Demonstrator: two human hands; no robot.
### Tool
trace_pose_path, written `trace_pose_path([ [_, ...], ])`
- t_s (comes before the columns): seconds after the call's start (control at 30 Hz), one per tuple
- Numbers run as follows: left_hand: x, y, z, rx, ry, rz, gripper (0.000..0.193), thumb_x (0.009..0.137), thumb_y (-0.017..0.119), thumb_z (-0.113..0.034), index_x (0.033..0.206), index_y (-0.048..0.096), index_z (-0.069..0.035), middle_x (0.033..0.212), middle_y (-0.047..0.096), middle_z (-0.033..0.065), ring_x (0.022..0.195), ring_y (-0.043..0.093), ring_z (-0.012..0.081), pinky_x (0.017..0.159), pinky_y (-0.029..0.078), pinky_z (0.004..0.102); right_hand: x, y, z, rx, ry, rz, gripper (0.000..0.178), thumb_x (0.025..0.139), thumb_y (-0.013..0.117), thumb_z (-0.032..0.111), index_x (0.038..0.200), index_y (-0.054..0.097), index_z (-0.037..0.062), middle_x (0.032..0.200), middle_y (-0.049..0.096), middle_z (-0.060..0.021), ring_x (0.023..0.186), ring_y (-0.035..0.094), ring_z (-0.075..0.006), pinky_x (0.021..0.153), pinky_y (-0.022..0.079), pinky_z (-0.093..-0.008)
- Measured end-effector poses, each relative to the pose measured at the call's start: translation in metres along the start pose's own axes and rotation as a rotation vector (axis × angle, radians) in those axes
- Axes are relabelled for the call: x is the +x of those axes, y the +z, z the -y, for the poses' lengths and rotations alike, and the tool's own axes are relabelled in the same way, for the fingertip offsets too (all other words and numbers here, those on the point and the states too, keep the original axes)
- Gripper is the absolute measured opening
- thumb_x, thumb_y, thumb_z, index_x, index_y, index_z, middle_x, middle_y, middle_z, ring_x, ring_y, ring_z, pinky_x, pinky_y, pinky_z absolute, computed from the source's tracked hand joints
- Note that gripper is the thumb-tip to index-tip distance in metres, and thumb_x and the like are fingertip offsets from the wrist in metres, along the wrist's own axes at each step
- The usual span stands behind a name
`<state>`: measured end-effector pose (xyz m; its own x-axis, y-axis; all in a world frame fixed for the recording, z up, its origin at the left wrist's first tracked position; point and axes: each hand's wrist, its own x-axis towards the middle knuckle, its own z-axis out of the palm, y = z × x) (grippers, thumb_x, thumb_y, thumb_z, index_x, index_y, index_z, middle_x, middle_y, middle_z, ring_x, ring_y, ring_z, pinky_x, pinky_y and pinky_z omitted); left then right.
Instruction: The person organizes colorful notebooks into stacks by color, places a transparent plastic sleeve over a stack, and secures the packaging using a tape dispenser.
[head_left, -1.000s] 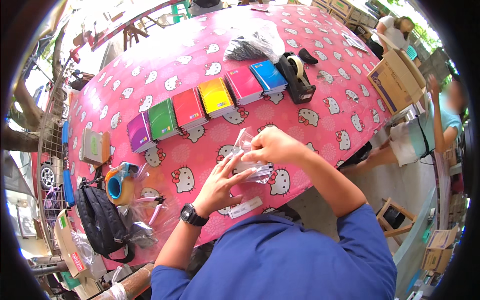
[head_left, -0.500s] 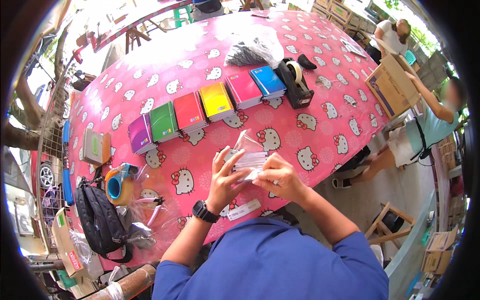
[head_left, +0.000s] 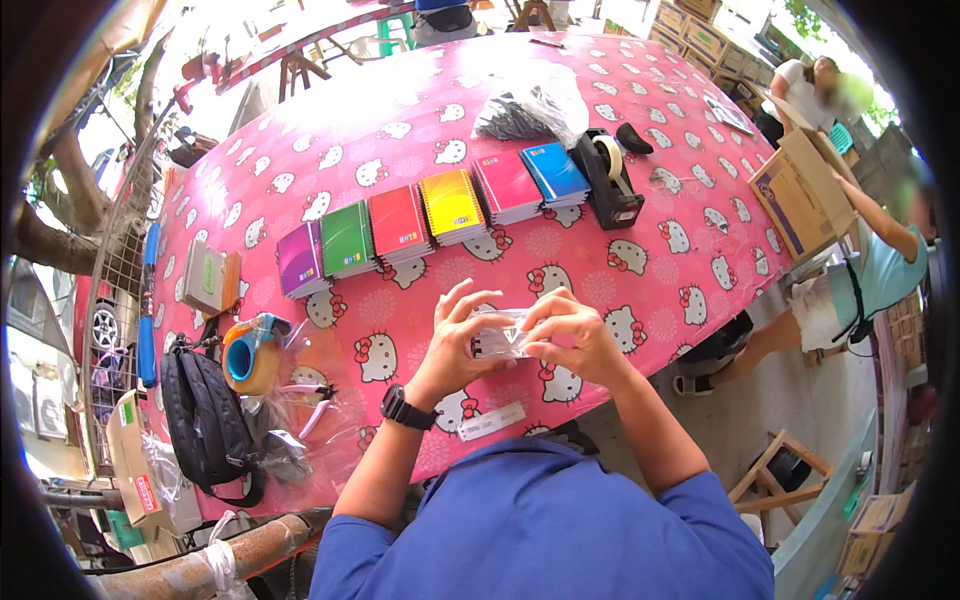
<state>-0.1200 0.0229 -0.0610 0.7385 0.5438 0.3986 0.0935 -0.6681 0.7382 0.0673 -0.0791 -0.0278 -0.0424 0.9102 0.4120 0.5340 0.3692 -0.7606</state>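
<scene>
My left hand [head_left: 452, 340], with a black watch on its wrist, curls its fingers and thumb around the left end of a small clear plastic-wrapped packet [head_left: 502, 341]. The right end is pinched between the thumb and fingers of my right hand [head_left: 580, 338]. Dark marks like a coil binding show at the packet's left edge, but its contents are mostly hidden by glare and fingers. Close to my body on the pink tablecloth lies a white printed strip [head_left: 491, 421]. Beyond my hands, a slanting row of spiral notebooks [head_left: 398, 222] in several colours lies in stacks.
A black tape dispenser [head_left: 612, 190] stands beside the row, near a bag of black pieces [head_left: 535, 110]. At left are a black backpack [head_left: 205, 420], a tape roll [head_left: 250, 360] and pliers [head_left: 317, 408]. Right of the table, a person holds a cardboard box [head_left: 805, 195].
The clear plastic flap that stood up above the packet is now down against it. My right hand has moved up along the packet's right side. The whole view has shifted slightly.
</scene>
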Motion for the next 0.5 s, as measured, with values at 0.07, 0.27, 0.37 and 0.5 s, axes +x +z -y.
trace_pose_path([
  [0.07, -0.004, 0.0, 0.0, 0.144, 0.095, 0.017, 0.041, 0.059, 0.081, -0.031, 0.097, 0.068, -0.02, 0.121, 0.055, 0.0003, 0.129, 0.034, 0.0306, 0.107, 0.02, 0.0513, -0.001, -0.005, 0.004, 0.078, -0.034, -0.072, 0.037, 0.067, 0.078, 0.028, 0.096, 0.067, 0.0068, 0.107, 0.062, -0.0055, 0.108, 0.052, -0.023, 0.087, 0.043, -0.035],
  [0.27, -0.02, 0.022, -0.002, 0.018, 0.037, -0.218, 0.019, 0.068, 0.077, -0.018, 0.086, 0.072, -0.017, 0.092, 0.068, -0.0015, 0.111, 0.053, 0.021, 0.108, 0.019, 0.0509, -0.022, 0.018, -0.016, -0.348, -0.179, -0.058, 0.033, 0.065, 0.079, 0.024, 0.09, 0.066, 0.0065, 0.106, 0.063, -0.0066, 0.107, 0.054, -0.0249, 0.091, 0.041, -0.0376],
  [0.37, -0.019, 0.026, -0.006, 0.048, -0.09, -0.357, 0.035, 0.074, 0.073, -0.021, 0.106, 0.066, -0.01, 0.08, 0.069, -0.0043, 0.103, 0.055, 0.0147, 0.109, 0.014, 0.0511, -0.018, 0.029, -0.013, -0.305, -0.108, -0.202, 0.024, 0.068, 0.077, 0.023, 0.072, 0.061, 0.0057, 0.09, 0.062, -0.0056, 0.096, 0.056, -0.0253, 0.082, 0.043, -0.037],
  [0.5, -0.016, 0.027, -0.013, 0.055, -0.22, -0.381, 0.063, 0.075, 0.072, -0.019, 0.131, 0.044, -0.008, 0.082, 0.068, -0.0032, 0.097, 0.055, 0.0155, 0.109, 0.014, 0.0508, 0.002, 0.028, -0.004, -0.276, 0.19, -0.166, 0.028, 0.065, 0.08, 0.02, 0.078, 0.061, 0.0036, 0.085, 0.063, -0.0086, 0.085, 0.059, -0.0238, 0.07, 0.047, -0.0329],
])
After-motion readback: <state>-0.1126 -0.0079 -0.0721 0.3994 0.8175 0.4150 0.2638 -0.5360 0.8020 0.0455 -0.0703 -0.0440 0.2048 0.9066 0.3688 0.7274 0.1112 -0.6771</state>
